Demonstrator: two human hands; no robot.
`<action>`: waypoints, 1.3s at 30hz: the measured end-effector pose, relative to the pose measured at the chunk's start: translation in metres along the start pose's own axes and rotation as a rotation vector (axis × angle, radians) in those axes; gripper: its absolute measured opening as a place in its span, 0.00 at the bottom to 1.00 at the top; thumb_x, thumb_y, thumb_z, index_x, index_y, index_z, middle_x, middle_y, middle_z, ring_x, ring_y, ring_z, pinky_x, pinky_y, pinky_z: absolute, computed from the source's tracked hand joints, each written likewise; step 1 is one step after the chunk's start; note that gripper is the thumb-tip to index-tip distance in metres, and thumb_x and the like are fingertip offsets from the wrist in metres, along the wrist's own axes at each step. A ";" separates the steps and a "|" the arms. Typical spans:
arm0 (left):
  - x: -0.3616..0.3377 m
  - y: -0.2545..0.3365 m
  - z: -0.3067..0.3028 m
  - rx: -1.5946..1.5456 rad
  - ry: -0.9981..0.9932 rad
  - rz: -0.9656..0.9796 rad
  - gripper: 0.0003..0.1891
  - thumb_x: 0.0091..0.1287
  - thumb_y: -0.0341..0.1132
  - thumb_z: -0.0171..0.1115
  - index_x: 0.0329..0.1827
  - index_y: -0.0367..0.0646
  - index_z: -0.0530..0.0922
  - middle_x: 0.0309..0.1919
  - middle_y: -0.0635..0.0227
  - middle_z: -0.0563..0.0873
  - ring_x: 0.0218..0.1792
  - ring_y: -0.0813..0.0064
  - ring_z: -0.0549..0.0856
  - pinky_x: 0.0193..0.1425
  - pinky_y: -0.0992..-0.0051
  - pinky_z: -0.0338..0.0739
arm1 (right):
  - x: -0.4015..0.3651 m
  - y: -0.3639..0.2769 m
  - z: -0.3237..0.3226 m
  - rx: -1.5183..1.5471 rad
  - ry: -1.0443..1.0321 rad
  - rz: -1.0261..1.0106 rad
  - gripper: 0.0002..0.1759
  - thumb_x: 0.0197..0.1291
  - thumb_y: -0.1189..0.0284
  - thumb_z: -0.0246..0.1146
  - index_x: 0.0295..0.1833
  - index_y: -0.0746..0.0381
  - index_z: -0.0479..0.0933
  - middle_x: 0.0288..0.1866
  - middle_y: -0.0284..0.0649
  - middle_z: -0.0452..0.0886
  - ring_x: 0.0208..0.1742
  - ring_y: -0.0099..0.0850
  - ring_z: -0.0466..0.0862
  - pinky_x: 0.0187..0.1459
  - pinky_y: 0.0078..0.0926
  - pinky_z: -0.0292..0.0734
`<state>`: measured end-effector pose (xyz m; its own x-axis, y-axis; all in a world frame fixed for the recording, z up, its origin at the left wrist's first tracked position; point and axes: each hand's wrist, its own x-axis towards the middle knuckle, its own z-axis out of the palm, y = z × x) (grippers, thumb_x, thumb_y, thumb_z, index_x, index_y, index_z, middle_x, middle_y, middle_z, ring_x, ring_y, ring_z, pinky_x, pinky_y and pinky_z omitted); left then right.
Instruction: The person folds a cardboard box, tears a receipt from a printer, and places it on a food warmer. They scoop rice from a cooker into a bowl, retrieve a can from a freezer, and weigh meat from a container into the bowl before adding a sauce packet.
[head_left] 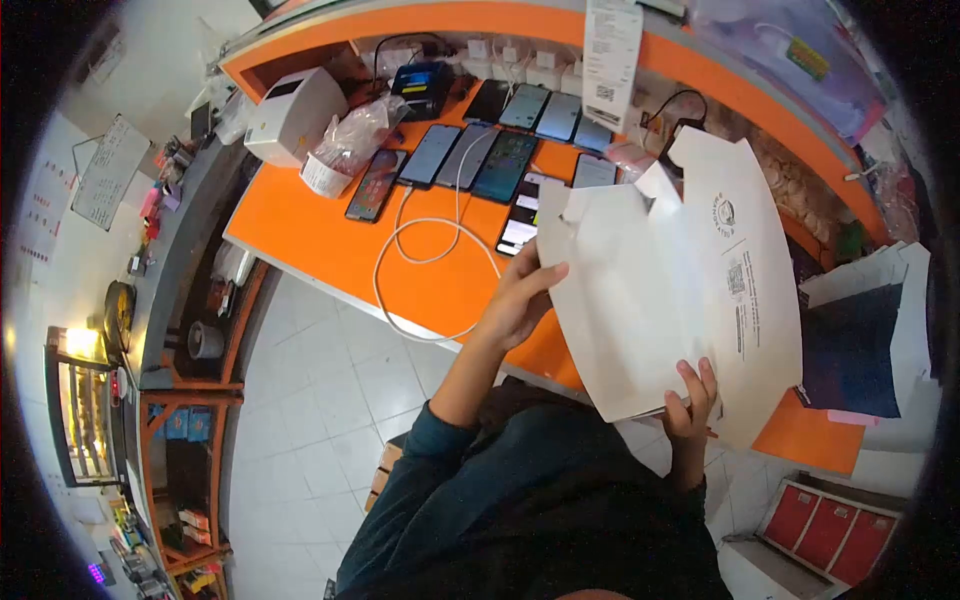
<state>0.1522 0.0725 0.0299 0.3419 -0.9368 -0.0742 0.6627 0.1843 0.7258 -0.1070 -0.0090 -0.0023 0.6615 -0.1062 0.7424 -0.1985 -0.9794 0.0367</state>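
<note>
A partly unfolded white cardboard box (640, 290) is held up over the front of the orange desk. Its flaps stand up at the far end, and a round logo, a QR code and small print show on its right panel. My left hand (521, 298) grips the box's left edge, the thumb lying on the inner face. At the near edge, my right hand (688, 402) holds the box with its fingers curled over the inside. Just beyond my left hand lies a phone with a lit screen (518, 222), partly covered by the box.
Several phones (505, 165) lie in rows on the orange desk (320, 240). A white cable (380, 270) loops over the desk's front edge. A white label printer (292, 118) and a plastic-wrapped bundle (358, 135) stand at the left. A printed slip (612, 60) hangs from the shelf.
</note>
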 end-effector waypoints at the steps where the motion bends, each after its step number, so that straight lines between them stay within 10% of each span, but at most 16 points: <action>1: -0.002 0.002 0.003 0.037 -0.019 0.053 0.31 0.53 0.33 0.60 0.60 0.41 0.57 0.54 0.64 0.66 0.51 0.69 0.71 0.52 0.70 0.69 | -0.003 0.002 0.002 0.041 0.033 0.075 0.14 0.50 0.78 0.58 0.39 0.57 0.60 0.51 0.47 0.69 0.55 0.49 0.67 0.54 0.44 0.64; 9: -0.006 -0.007 0.059 0.792 -0.091 0.871 0.24 0.45 0.37 0.70 0.42 0.45 0.66 0.47 0.60 0.71 0.48 0.62 0.73 0.50 0.64 0.68 | 0.032 0.001 -0.025 0.418 -0.107 0.729 0.24 0.48 0.70 0.61 0.50 0.63 0.63 0.61 0.51 0.59 0.62 0.46 0.59 0.60 0.39 0.54; 10: -0.007 -0.013 0.067 0.944 -0.158 0.929 0.21 0.46 0.38 0.67 0.41 0.47 0.68 0.47 0.61 0.72 0.49 0.61 0.73 0.52 0.62 0.67 | 0.038 -0.010 -0.026 0.887 0.195 0.835 0.29 0.48 0.70 0.60 0.57 0.65 0.60 0.61 0.49 0.59 0.63 0.39 0.60 0.59 0.35 0.57; 14: -0.008 -0.038 0.095 1.377 -0.612 1.527 0.12 0.51 0.42 0.59 0.37 0.54 0.70 0.49 0.66 0.74 0.55 0.59 0.71 0.57 0.54 0.60 | 0.054 -0.009 -0.065 1.010 0.371 1.184 0.33 0.48 0.61 0.62 0.56 0.66 0.60 0.53 0.48 0.67 0.54 0.36 0.69 0.54 0.35 0.66; 16: -0.011 -0.045 0.099 1.209 -0.617 1.437 0.15 0.46 0.38 0.65 0.36 0.57 0.70 0.48 0.65 0.74 0.56 0.56 0.69 0.59 0.49 0.53 | 0.077 -0.011 -0.071 1.231 0.619 1.325 0.35 0.46 0.58 0.64 0.55 0.66 0.61 0.50 0.47 0.70 0.50 0.35 0.73 0.52 0.34 0.69; 21: -0.004 -0.067 0.130 0.302 -0.409 1.151 0.31 0.41 0.52 0.67 0.49 0.54 0.68 0.48 0.53 0.69 0.51 0.46 0.70 0.56 0.49 0.58 | 0.086 -0.007 -0.031 1.783 0.863 0.866 0.18 0.53 0.70 0.59 0.49 0.62 0.66 0.45 0.37 0.74 0.46 0.28 0.75 0.49 0.33 0.71; 24: -0.012 -0.046 0.130 0.666 -0.308 1.074 0.34 0.42 0.57 0.62 0.52 0.49 0.70 0.49 0.52 0.66 0.49 0.47 0.71 0.52 0.54 0.66 | 0.076 0.001 -0.021 1.943 0.892 0.791 0.16 0.56 0.64 0.54 0.45 0.64 0.68 0.46 0.39 0.74 0.47 0.30 0.75 0.49 0.34 0.72; 29: 0.002 -0.016 0.103 1.207 -0.704 1.192 0.26 0.45 0.52 0.60 0.45 0.46 0.77 0.51 0.54 0.65 0.48 0.49 0.72 0.50 0.58 0.69 | 0.093 -0.001 -0.052 1.877 0.786 0.897 0.22 0.60 0.60 0.48 0.49 0.67 0.66 0.48 0.43 0.73 0.48 0.35 0.75 0.50 0.35 0.71; 39: -0.002 -0.058 0.116 1.354 -0.309 1.167 0.20 0.47 0.34 0.65 0.47 0.53 0.77 0.59 0.45 0.56 0.55 0.48 0.64 0.57 0.59 0.61 | 0.096 -0.023 -0.045 1.784 0.929 0.909 0.16 0.63 0.66 0.46 0.47 0.67 0.66 0.48 0.43 0.72 0.48 0.31 0.74 0.47 0.27 0.72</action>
<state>0.0355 0.0295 0.0675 -0.0438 -0.5623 0.8258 -0.7955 0.5197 0.3117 -0.0716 0.0108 0.0983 0.2616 -0.9361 0.2351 0.8715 0.1245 -0.4744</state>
